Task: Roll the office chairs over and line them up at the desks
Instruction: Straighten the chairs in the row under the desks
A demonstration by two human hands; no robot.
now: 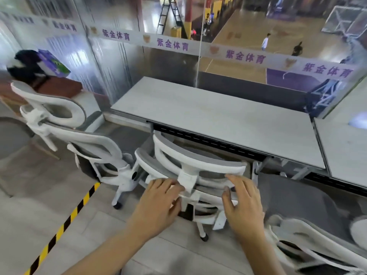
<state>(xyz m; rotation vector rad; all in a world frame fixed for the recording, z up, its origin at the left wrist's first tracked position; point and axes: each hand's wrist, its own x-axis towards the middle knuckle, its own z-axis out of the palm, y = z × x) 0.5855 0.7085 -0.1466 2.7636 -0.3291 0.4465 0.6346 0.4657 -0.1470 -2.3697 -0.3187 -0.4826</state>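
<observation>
A white-framed office chair with grey mesh (198, 165) stands with its seat tucked under the light grey desk (218, 120). My left hand (158, 201) rests on the left side of its back frame, fingers spread. My right hand (242, 201) hovers at the right side of the back frame, fingers apart; whether it touches is unclear. A second white chair (83, 139) stands to the left, off the desk's left end. A third chair (309, 235) sits at the lower right, partly cut off.
A glass wall with purple lettering (172, 44) runs behind the desk, overlooking a sports court. Another desk (345, 147) adjoins on the right. Yellow-black floor tape (65, 223) crosses the lower left. A brown cabinet (57, 88) with a purple box stands at left.
</observation>
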